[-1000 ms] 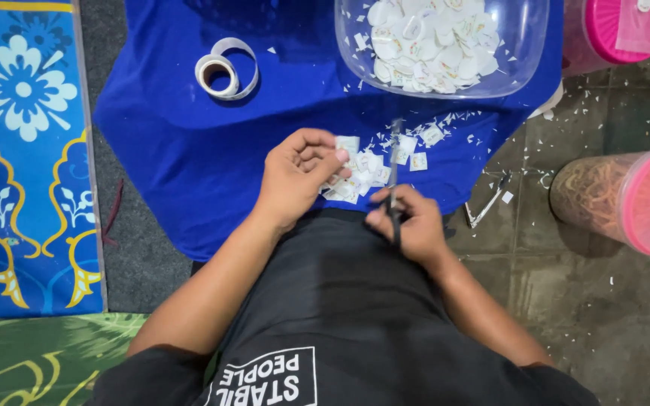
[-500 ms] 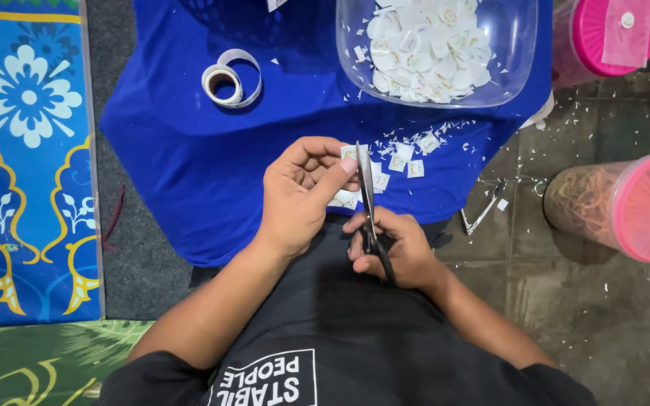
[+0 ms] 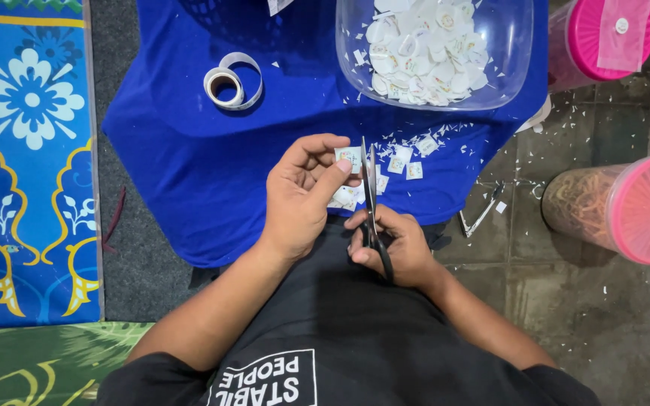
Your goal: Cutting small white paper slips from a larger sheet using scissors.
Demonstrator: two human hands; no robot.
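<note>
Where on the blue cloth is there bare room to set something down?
Free: the blue cloth between the sticker roll and the left hand. Crowded: paper scraps lie between the clear bowl and the scissors in the right hand.

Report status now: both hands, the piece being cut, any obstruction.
Left hand pinches small white label. Right hand grips scissors, blades at label edge. Cut labels on blue cloth beyond; nothing blocking.

Matt blue cloth (image 3: 189,173), glossy clear plastic bowl (image 3: 513,53), metal scissors (image 3: 370,195).
</note>
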